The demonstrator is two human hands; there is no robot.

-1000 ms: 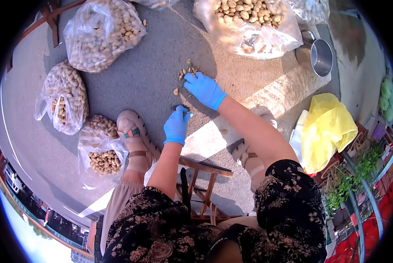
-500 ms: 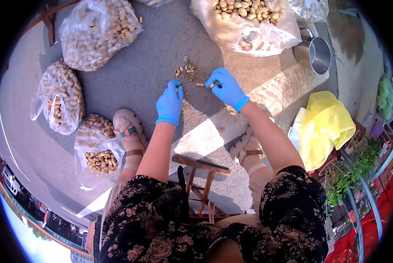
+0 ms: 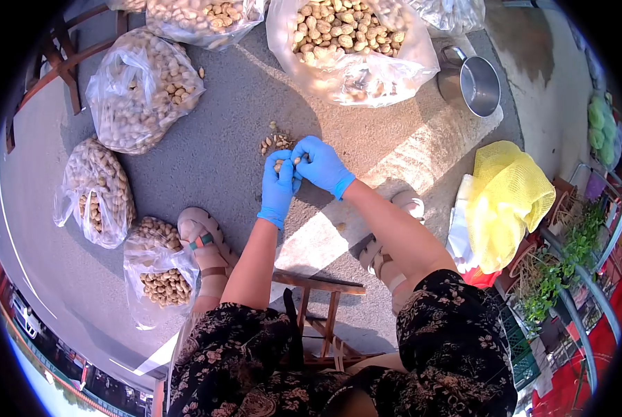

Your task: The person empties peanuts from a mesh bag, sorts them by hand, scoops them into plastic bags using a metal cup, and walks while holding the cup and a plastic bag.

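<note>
In blue gloves, my two hands meet over the pavement. My left hand [image 3: 278,189] is closed, its fingertips pinching a peanut [image 3: 278,165]. From the right, my right hand [image 3: 320,167] comes in against it, its thumb and fingers closed on another small peanut [image 3: 297,160]. The fingers partly cover both pieces, so I cannot tell whether they are whole or shelled. Just beyond the fingertips lies a small pile of loose peanuts and shell bits [image 3: 275,142] on the ground.
A large open plastic bag of peanuts [image 3: 345,31] stands ahead, with a metal mug [image 3: 480,86] to its right. Several tied peanut bags [image 3: 141,90] line the left. A yellow mesh bag [image 3: 509,201] lies right. Between my feet is a wooden stool [image 3: 321,285].
My hands, apart half a second ago, have come together at the fingertips. My right hand moved left. The whole view has shifted, showing more of the bags at the top.
</note>
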